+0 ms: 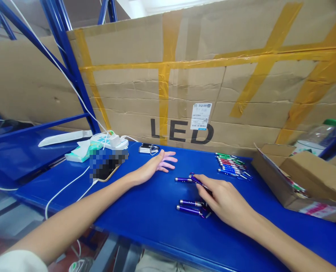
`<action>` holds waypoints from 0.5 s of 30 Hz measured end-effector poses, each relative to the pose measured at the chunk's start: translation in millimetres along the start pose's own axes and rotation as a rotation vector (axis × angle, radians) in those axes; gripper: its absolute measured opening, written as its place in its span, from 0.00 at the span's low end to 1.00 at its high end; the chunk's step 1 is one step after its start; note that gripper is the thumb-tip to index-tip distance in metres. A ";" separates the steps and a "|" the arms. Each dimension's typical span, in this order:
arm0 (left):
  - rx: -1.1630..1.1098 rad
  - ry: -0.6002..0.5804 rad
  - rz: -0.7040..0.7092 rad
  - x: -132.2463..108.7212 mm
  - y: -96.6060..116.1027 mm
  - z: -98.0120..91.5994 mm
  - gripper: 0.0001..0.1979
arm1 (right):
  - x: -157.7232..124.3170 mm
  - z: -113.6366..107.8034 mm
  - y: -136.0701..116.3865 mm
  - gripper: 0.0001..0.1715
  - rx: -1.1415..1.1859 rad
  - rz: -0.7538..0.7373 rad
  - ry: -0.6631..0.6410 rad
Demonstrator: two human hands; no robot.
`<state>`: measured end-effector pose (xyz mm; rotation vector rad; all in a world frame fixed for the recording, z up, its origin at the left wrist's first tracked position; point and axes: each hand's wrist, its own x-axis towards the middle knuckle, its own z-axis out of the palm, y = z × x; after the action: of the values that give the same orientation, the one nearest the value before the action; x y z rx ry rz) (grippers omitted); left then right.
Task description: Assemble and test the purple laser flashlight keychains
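My left hand (153,166) is stretched over the table with its fingers spread and nothing in them. Just beyond it lie a few black and silver keychain flashlights (148,149). Between thumb and fingers, my right hand (223,196) grips a purple keychain flashlight (198,180), whose far end is covered by the hand. Beside its tip lies a second purple flashlight (182,180). Two more purple ones, an upper (191,203) and a lower (189,210), rest nearer me, their clip ends partly under my right hand. A row of green, red and blue flashlights (231,165) lies farther right.
An open cardboard box (294,200) stands at the right, with a green-capped bottle (318,138) behind it. To the left are a phone (108,170), a tissue pack (81,153), and a power strip (115,141) with white cables. A large cardboard sheet (128,98) backs the blue table (145,215).
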<state>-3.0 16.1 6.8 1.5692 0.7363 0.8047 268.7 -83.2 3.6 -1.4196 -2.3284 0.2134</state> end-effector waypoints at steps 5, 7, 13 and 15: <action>-0.011 0.010 -0.002 0.1 -1.5 -0.6 0.46 | 1.3 -1.2 -1.7 0.21 -0.008 0.008 0.001; -0.012 0.008 -0.001 0.0 -1.9 -0.5 0.45 | 1.5 -2.2 -2.2 0.20 -0.009 0.015 -0.006; -0.007 -0.003 0.003 1.0 -2.8 -0.8 0.46 | 1.5 -3.2 -4.5 0.17 0.018 0.005 -0.063; -0.005 0.002 0.004 1.6 -3.1 -1.3 0.46 | 0.9 -2.9 -5.7 0.17 0.019 -0.003 -0.110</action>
<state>-3.3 18.6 4.0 1.5661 0.7325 0.8100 264.8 -85.3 8.3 -1.4282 -2.4093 0.3190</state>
